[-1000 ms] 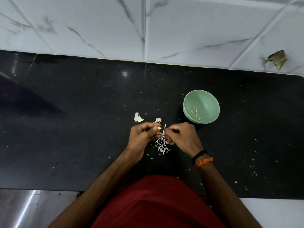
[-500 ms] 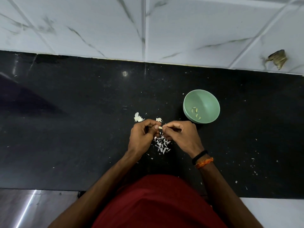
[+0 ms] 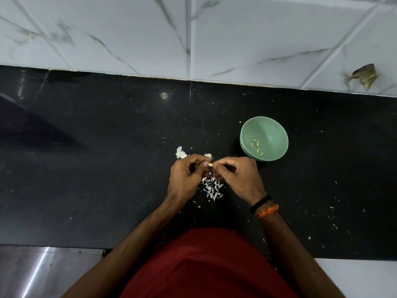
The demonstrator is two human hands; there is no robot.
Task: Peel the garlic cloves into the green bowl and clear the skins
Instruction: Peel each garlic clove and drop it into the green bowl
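Black worktop (image 3: 86, 168) is running wide to my left with open room; tiled wall (image 3: 129, 35) is bounding the far edge. Green bowl (image 3: 277, 134) is sitting just right of my hands, apart from them, holding a few peeled cloves (image 3: 256, 147). My left hand (image 3: 185, 177) and right hand (image 3: 238, 177) are both curled, fingertips pinching one garlic clove (image 3: 210, 164) between them. Skins pile (image 3: 212, 188) is lying on the worktop under the hands; loose flecks are scattering right.
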